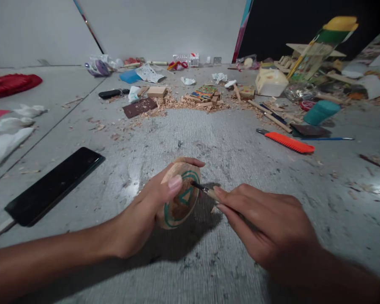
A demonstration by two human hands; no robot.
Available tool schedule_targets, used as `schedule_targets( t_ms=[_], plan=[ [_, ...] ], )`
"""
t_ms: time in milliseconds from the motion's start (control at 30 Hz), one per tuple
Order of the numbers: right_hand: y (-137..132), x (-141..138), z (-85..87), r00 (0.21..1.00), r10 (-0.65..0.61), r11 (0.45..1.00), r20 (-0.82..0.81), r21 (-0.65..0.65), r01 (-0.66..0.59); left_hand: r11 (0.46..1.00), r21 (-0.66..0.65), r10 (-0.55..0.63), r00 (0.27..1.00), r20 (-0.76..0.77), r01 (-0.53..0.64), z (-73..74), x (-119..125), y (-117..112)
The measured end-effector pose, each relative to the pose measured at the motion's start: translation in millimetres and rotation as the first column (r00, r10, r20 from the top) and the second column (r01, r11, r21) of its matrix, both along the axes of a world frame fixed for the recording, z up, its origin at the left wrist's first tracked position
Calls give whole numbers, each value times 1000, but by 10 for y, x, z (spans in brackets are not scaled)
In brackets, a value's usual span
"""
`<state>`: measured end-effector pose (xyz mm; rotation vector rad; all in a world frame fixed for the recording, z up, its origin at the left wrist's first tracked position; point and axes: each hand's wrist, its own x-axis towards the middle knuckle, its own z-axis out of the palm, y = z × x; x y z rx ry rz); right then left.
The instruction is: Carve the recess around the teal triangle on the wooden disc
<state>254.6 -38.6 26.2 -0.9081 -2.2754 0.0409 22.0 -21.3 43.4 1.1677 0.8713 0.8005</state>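
Disc [186,198], left grip [147,202] around its edge, slim tool [205,190] in right grip [269,223], grey surface [215,133] reaching shavings [180,102]

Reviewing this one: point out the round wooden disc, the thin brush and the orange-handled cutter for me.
Round wooden disc [179,206]: head view, on its painted face beside the green triangle.
Thin brush [206,190]: head view, on its metal collar.
Orange-handled cutter [289,142]: head view, on its handle.

Hands (left hand [145,209], right hand [269,223]): two
Round painted disc [179,207]: one
Held tool [210,193]: one
Black phone [55,185]: one
Orange cutter [288,142]: one
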Motion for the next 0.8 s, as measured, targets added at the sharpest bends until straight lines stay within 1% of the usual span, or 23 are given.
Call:
schedule_targets(
  t_ms=[67, 133, 200, 267, 333, 400, 467, 533, 567, 600, 633, 667, 700, 733, 767, 800],
  plan=[
    [-14, -20, -5, 1000, -9, 1000, -4, -6, 9, 999, 29, 39, 999, 19, -40, -9, -6, -4],
    [-34, -32, -8, 1000, -8, 999, -22, -32, 8, 991, 65, 112, 993, 41, -115, -1, -13, 11],
    [-47, -34, -13, 999, 19, 998, -30, -60, -21, 979, 80, 187, 982, 33, -189, 19, -19, 35],
    [-35, -25, -21, 998, 59, 994, -38, -86, -63, 978, 81, 191, 981, 19, -192, 39, -25, 53],
    [5, -7, -23, 993, 97, 987, -69, -120, -104, 992, 60, 108, 994, 0, -108, 54, -39, 60],
    [58, 22, -9, 987, 116, 977, -112, -166, -133, 999, 51, -10, 998, -59, 13, 71, -64, 61],
    [100, 58, 27, 988, 112, 975, -106, -178, -130, 990, 76, -100, 976, -195, 117, 107, -104, 72],
    [122, 95, 83, 997, 65, 990, -44, -124, -70, 960, 195, -112, 917, -383, 199, 171, -153, 105],
    [128, 111, 115, 1000, 22, 997, -15, -80, -23, 920, 300, -77, 867, -492, 252, 212, -179, 132],
    [133, 125, 146, 1000, -31, 999, 0, -39, 31, 850, 414, -10, 795, -607, 327, 255, -206, 165],
    [138, 137, 176, 996, -85, 996, 2, -10, 85, 742, 516, 91, 698, -710, 428, 297, -233, 202],
    [146, 147, 202, 990, -139, 990, -8, 4, 139, 610, 577, 223, 581, -783, 543, 336, -261, 242],
    [157, 156, 222, 984, -179, 984, -23, 6, 180, 477, 592, 348, 480, -806, 649, 368, -288, 284],
    [168, 165, 236, 978, -205, 979, -39, 0, 205, 368, 589, 435, 426, -793, 719, 393, -315, 327],
    [181, 172, 243, 974, -220, 975, -54, -10, 220, 300, 597, 443, 445, -778, 744, 407, -341, 368],
    [192, 180, 245, 971, -228, 974, -65, -23, 227, 288, 618, 365, 513, -777, 732, 412, -365, 409]
  ],
)
